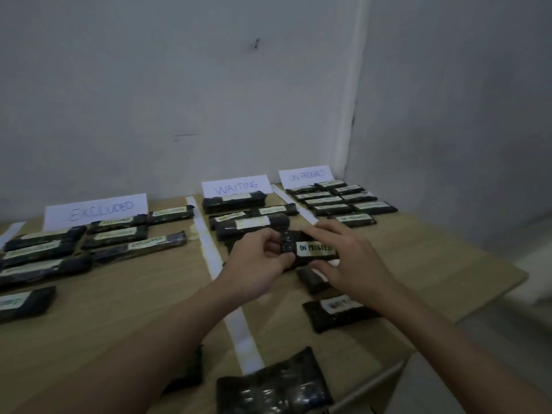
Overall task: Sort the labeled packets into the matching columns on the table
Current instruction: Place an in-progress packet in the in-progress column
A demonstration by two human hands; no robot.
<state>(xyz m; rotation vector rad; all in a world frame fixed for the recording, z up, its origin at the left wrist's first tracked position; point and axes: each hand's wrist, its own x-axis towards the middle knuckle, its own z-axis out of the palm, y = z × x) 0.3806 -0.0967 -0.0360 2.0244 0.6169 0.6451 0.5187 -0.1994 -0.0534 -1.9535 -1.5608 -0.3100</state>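
Both hands hold one dark packet (pixel 310 249) labelled ON PROGRESS above the middle of the table. My left hand (pixel 257 261) pinches its left end and my right hand (pixel 340 258) grips its right end. Three paper signs stand against the wall: EXCLUDED (pixel 98 210), WAITING (pixel 236 186) and ON PROGRESS (pixel 306 176). Several packets lie in front of each sign. Loose packets lie nearer me: one labelled WAITING (pixel 337 312), a dark one (pixel 310 279) partly under my right hand, and an unlabelled-side packet (pixel 271 383) at the front.
White tape strips (pixel 209 249) split the wooden table (pixel 119 309) into columns. The table's right edge (pixel 466 306) drops off to the floor. Grey walls close the back and the right side. Another packet (pixel 24 303) lies at the far left.
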